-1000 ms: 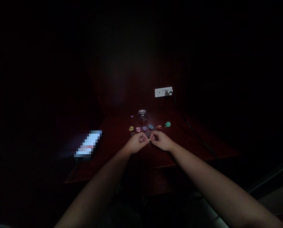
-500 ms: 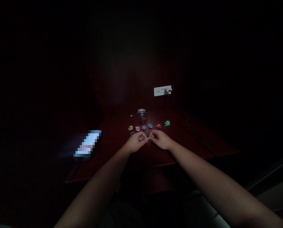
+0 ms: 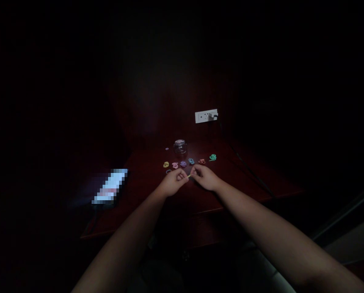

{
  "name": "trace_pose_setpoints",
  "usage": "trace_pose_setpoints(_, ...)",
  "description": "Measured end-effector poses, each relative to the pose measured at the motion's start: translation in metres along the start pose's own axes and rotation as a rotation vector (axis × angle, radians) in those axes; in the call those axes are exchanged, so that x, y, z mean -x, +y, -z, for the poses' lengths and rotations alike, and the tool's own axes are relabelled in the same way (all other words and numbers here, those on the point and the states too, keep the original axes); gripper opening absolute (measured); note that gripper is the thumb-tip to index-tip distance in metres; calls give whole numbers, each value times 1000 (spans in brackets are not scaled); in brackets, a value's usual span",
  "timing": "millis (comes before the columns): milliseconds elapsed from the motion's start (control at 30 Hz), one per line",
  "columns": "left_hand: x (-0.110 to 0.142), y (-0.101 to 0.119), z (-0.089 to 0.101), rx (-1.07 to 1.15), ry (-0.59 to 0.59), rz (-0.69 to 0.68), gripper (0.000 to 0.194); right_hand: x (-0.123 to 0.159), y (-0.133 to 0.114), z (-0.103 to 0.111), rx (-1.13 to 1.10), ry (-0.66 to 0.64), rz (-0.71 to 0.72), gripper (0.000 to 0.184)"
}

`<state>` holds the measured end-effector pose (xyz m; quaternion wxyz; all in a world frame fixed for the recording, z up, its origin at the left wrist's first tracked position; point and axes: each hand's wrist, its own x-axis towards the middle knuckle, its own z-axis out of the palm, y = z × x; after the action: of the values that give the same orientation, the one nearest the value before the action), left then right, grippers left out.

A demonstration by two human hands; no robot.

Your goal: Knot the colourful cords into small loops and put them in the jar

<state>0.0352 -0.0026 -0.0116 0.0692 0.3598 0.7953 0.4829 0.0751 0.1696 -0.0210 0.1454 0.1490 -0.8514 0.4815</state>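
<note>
Between the fingertips of both hands, just above the table (image 3: 197, 201), a small yellow hair tie (image 3: 189, 176) is held taut. My left hand (image 3: 172, 183) pinches one end of it, and my right hand (image 3: 207, 178) pinches the other. Beyond them, small piles of coloured hair ties lie in a row: yellow (image 3: 166, 165), pink (image 3: 175, 165), purple (image 3: 183, 164), blue (image 3: 191, 161), orange-red (image 3: 202, 161) and green (image 3: 213, 157). One more loose hair tie (image 3: 168, 171) lies by my left hand, partly hidden by it.
A clear lidded jar (image 3: 180, 147) stands behind the row, with a single pale hair tie (image 3: 166, 149) to its left. A lit phone (image 3: 111, 186) rests at the left. A dark cable (image 3: 246, 165) runs over the right side from the wall socket (image 3: 206, 116).
Both hands keep their pinch on the yellow hair tie, which now slants slightly more. The whole view has shifted a little, so the things on the table appear slightly further left.
</note>
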Motion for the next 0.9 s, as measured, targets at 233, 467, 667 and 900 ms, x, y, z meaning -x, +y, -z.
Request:
trace_pose_setpoints(233,1,2,0,13,10,1,18,1,3,-2,-40,-55,-13,8)
trace_pose_setpoints(467,-1,0,-1,29,16,-12,17,1,3,-1,-26,-48,-4,7)
trace_pose_setpoints(667,0,1,-1,17,10,-19,19,1,4,-2,-32,-34,7,8)
trace_pose_setpoints(900,0,4,-1,7,26,-22,13,1,4,-2,-51,-29,9,9)
